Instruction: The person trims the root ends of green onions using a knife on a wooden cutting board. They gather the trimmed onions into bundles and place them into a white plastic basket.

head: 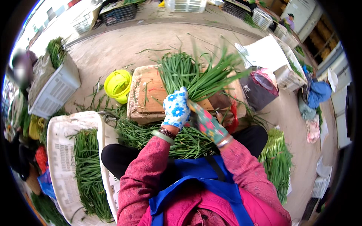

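Note:
My left hand [176,107], in a white glove with blue flowers, is closed around the lower ends of a bunch of long green chives [217,77]. Their blades fan out to the upper right and are blurred at the tips. My right hand [209,123], in a green glove with pink flowers, is close against the left one at the bunch's lower end. Its fingers are blurred and partly hidden, so I cannot see what they hold. More chives [178,65] lie on the wooden board [151,87] just beyond my hands.
Loose chives [135,131] cover the ground between my knees and the board. A white plastic crate [60,169] with chives stands at left. Nearby are a yellow bucket [121,99], a dark bag [256,90], red plastic strands [234,118] and bundled chives [275,163]. People sit farther off.

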Demonstrator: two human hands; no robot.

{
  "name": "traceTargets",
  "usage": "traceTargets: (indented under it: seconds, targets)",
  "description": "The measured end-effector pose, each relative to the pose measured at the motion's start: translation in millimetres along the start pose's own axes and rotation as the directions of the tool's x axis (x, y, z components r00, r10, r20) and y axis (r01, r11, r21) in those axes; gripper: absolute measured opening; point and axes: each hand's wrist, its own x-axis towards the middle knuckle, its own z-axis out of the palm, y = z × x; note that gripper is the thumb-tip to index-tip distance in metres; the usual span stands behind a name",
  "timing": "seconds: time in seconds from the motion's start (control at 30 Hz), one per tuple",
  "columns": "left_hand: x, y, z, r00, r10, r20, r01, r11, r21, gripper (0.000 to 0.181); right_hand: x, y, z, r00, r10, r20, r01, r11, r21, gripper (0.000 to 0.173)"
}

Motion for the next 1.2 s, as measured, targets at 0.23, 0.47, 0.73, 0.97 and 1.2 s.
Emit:
traceTargets:
  seconds: [0.23,0.47,0.73,0.97,1.2]
  targets:
    - [-22,20,10,0.990,0.073,0.121,-0.091,0.983,0.157,0.032,43,-4,-36,0.952,-0.154,-0.265,0.252,0.885,0.392,0.039]
    - [-67,-10,21,0.787,0.029,0.616,0.585,0.278,-0.762,0.093,7,40,-50,0.952,-0.247,-0.179,0.234,0.968,-0.095,0.027]
    - [-88,-11,29,0.603,0.217,0.768,0.797,-0.138,-0.588,0.044,3,4,-44,0.989,-0.133,0.064,0.147,0.838,-0.526,0.029]
    - [-83,-15,26,0.722,0.098,0.685,0.688,-0.209,-0.695,0.038,-20,-30,-22,0.999,-0.048,0.025,0.014,-0.218,-0.976,0.046]
    - [-84,-25,25,0.728,0.025,0.686,0.669,-0.246,-0.701,0.030,0,-81,21,0.950,-0.286,-0.124,0.054,0.544,-0.837,0.032]
